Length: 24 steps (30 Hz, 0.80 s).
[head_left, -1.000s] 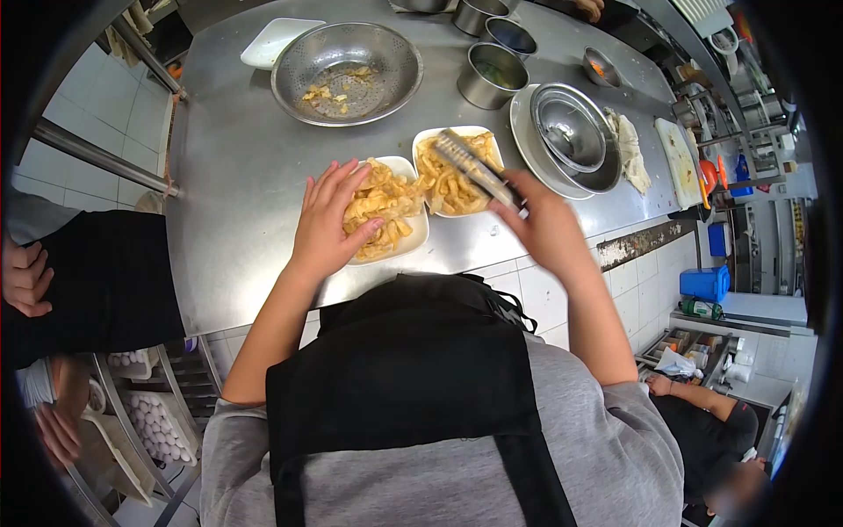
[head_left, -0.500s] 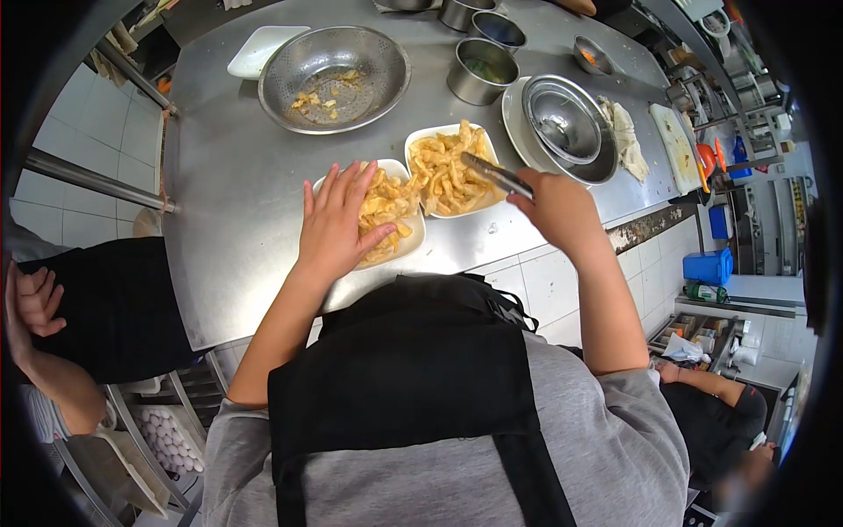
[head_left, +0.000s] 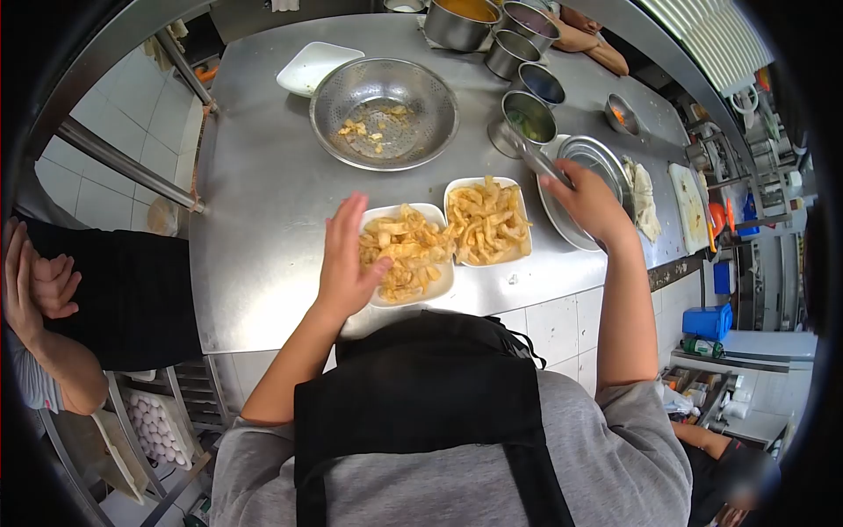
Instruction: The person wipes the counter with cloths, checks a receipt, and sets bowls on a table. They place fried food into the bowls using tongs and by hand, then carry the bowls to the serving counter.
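Observation:
Two white square dishes stand side by side on the steel table, the left dish (head_left: 442,288) nearer to me than the right dish (head_left: 452,187). Each is heaped with golden fried-looking strips (head_left: 488,220). My left hand (head_left: 345,263) is at the left dish's left edge, fingers stretched out, thumb over the strips; whether it touches the dish I cannot tell. My right hand (head_left: 590,200) is wrapped round metal tongs (head_left: 538,161), raised beyond the right dish near a steel pot (head_left: 500,136). No food shows in the tongs.
A perforated steel colander (head_left: 435,110) with a few scraps sits behind the dishes, beside another white dish (head_left: 307,66). Nested steel bowls (head_left: 606,158), a cloth (head_left: 645,206) and a cutting board (head_left: 689,206) lie to the right. Several pots line the back. Another person's hands (head_left: 53,281) are at left.
My right hand has lifted the tongs off the right dish's strips and moved them right and away toward the pot. My left hand's fingers have drawn back from the left dish. The view has shifted.

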Each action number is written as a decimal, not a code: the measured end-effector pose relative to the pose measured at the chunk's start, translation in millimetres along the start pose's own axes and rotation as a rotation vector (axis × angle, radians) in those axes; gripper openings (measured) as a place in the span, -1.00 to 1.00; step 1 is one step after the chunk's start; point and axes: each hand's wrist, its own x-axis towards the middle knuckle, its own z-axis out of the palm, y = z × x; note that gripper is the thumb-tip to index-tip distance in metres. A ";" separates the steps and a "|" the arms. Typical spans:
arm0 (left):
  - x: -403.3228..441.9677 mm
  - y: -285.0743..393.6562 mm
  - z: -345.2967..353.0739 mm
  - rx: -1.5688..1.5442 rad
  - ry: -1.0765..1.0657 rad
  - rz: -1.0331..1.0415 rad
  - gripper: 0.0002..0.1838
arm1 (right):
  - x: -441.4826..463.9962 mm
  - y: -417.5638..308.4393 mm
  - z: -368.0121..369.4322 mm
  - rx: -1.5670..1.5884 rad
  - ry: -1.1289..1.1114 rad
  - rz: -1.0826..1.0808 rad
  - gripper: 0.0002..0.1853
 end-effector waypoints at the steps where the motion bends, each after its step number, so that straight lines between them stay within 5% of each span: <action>1: -2.8 -8.1 -0.4 -0.138 0.103 -0.035 -0.15 | 10.2 -8.9 6.4 0.000 0.001 -0.004 -0.47; 3: -7.7 -9.7 -6.6 -0.084 0.150 -0.049 -0.23 | 35.9 -18.5 23.9 -0.079 0.017 -0.317 -0.49; 5: -16.0 -14.9 -6.6 -0.120 0.166 -0.254 -0.29 | 70.2 -42.7 46.8 -0.239 -0.053 -0.367 -0.51; 11: -47.0 -12.6 -11.1 -0.219 0.094 -0.405 -0.37 | 132.9 -112.2 92.0 -0.551 -0.064 -0.363 -0.61; 14: -57.5 -0.2 -11.7 -0.356 -0.028 -0.586 -0.33 | 147.0 -104.7 96.8 -0.624 0.024 -0.426 -0.68; 16: -61.5 1.9 -9.0 -0.398 -0.068 -0.631 -0.32 | 137.4 -88.5 81.4 -0.379 0.367 -0.737 -0.75; 17: -65.5 2.3 -7.7 -0.429 -0.094 -0.688 -0.30 | 127.5 -82.1 67.9 -0.385 0.355 -0.725 -0.75; 19: -64.7 2.4 -6.7 -0.417 -0.168 -0.675 -0.24 | 108.8 -68.6 36.8 -0.172 -0.073 -0.370 -0.69; 22: -54.7 10.3 -3.7 -0.509 -0.281 -0.768 -0.18 | 82.8 -21.9 48.2 -0.191 -0.186 -0.343 -0.72; 24: -56.1 3.6 4.0 -0.725 -0.276 -0.813 -0.17 | 74.4 14.7 85.7 -0.123 -0.069 -0.434 -0.73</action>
